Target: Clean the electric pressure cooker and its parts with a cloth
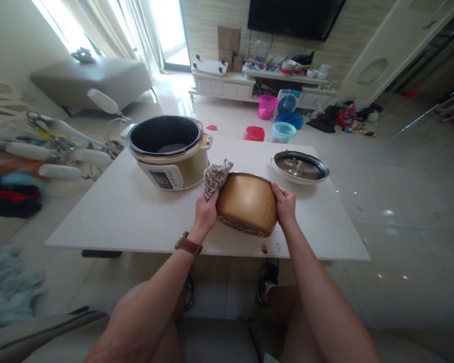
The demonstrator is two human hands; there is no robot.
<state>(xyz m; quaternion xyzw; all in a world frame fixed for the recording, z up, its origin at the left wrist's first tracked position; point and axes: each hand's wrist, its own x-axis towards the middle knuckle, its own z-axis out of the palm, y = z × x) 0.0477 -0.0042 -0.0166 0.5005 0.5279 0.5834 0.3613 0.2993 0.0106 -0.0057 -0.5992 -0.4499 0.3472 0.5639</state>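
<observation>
A gold-coloured inner pot [247, 197] is held tilted over the white table [109, 222], its base turned partly toward me and its inside hidden. My left hand [206, 214] is closed at its left side, with a brown-and-white patterned cloth [216, 177] bunched at the rim. On the opposite side, my right hand [284, 202] grips the pot near its rim, thumb over the edge. To the left stands the open electric pressure cooker [170, 156], dark inside, with a control panel in front. Its round lid [300, 167] lies with the inner side up at the right.
Beyond the table, a red stool-like item [254, 133], a light-blue basket [283, 132] and a pink basket [267, 107] stand on the floor. A white lamp-like fixture with several arms [94, 157] reaches close to the table's left edge. A low cabinet [223, 88] lines the back wall.
</observation>
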